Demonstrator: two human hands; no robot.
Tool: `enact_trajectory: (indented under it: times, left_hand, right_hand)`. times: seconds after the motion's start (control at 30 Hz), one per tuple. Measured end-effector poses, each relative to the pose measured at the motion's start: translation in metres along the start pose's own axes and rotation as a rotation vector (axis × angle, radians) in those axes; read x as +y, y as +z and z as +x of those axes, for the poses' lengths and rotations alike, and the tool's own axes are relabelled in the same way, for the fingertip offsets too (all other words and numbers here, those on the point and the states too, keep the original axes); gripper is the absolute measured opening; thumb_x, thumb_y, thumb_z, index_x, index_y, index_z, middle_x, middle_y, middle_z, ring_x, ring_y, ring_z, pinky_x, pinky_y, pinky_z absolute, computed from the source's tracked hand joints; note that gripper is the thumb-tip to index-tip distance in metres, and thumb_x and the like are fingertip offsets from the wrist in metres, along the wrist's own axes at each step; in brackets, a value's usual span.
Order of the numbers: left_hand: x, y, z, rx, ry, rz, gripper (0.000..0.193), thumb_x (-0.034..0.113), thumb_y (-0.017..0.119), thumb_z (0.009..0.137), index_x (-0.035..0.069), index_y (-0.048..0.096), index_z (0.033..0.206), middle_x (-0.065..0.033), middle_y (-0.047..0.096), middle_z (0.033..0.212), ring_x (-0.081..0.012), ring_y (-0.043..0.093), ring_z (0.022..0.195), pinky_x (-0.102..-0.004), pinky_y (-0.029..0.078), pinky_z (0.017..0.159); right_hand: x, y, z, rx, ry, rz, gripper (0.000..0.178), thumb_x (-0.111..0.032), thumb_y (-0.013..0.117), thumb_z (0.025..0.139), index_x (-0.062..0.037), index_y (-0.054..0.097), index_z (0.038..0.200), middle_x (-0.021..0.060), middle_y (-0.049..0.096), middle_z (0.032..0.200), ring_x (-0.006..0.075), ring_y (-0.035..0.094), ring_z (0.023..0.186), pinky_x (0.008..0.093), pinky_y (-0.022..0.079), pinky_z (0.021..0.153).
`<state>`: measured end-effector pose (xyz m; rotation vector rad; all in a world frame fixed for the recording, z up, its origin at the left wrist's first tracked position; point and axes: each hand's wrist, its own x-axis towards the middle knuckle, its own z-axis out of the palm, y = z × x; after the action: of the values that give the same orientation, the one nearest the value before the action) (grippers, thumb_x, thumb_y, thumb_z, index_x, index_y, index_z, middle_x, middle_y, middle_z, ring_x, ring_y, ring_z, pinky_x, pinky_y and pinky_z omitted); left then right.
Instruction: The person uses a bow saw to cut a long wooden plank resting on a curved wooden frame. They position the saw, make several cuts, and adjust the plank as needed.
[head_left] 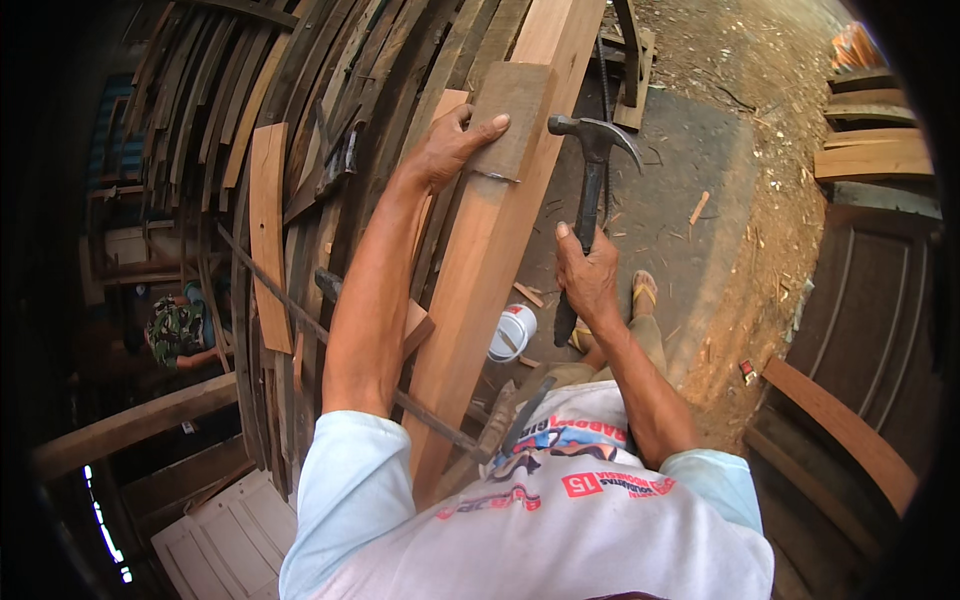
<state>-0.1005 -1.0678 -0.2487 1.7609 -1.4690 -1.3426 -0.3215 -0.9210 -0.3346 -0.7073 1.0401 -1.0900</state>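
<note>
My left hand (455, 148) grips a brown wooden block (515, 100), its thumb lying on top and its fingers over the left edge. That block rests on a long reddish wooden beam (460, 285), and a thin metal edge shows at its near end. To the right of the beam, my right hand (588, 270) is closed around the black handle of a claw hammer (596, 140). The hammer's head is raised beside the block, apart from it, with the claw turned to the right.
Stacked planks (270, 230) fill the left side. A long dark bar (400, 402) crosses under my left forearm. A white bucket (512, 332) stands right of the beam. Another person (180, 330) is at the far left. A dark panelled door (870, 300) and boards lie at right.
</note>
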Motion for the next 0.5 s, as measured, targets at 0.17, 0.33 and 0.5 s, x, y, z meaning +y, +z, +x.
enact_trajectory:
  times: [0.17, 0.33, 0.5]
  left_hand:
    - [-0.004, 0.0, 0.001, -0.008, 0.024, -0.005, 0.099, 0.062, 0.081, 0.081, -0.016, 0.053, 0.135, -0.0315, 0.066, 0.119, -0.0325, 0.07, 0.109, -0.0381, 0.057, 0.091]
    - [-0.002, 0.0, 0.001, -0.016, 0.038, -0.005, 0.099, 0.062, 0.081, 0.081, -0.017, 0.053, 0.134, -0.0304, 0.066, 0.119, -0.0318, 0.07, 0.108, -0.0377, 0.058, 0.09]
    - [-0.002, 0.001, 0.001, -0.019, 0.001, -0.004, 0.101, 0.064, 0.081, 0.081, -0.017, 0.054, 0.134, -0.0325, 0.066, 0.121, -0.035, 0.068, 0.113, -0.0394, 0.056, 0.094]
  right_hand:
    - [0.008, 0.006, -0.013, -0.003, 0.018, -0.006, 0.029, -0.03, 0.067, 0.101, -0.0062, 0.057, 0.088, -0.0036, 0.051, 0.066, 0.006, 0.049, 0.055, 0.027, 0.045, 0.045]
    - [0.008, 0.008, -0.013, -0.018, 0.021, 0.02, 0.029, -0.028, 0.067, 0.102, -0.0078, 0.052, 0.088, -0.0028, 0.049, 0.063, 0.0069, 0.047, 0.048, 0.0257, 0.04, 0.042]
    - [0.016, 0.002, -0.008, -0.027, -0.029, -0.009, 0.03, -0.029, 0.067, 0.103, -0.0076, 0.052, 0.087, -0.0023, 0.049, 0.063, 0.0075, 0.047, 0.047, 0.026, 0.041, 0.042]
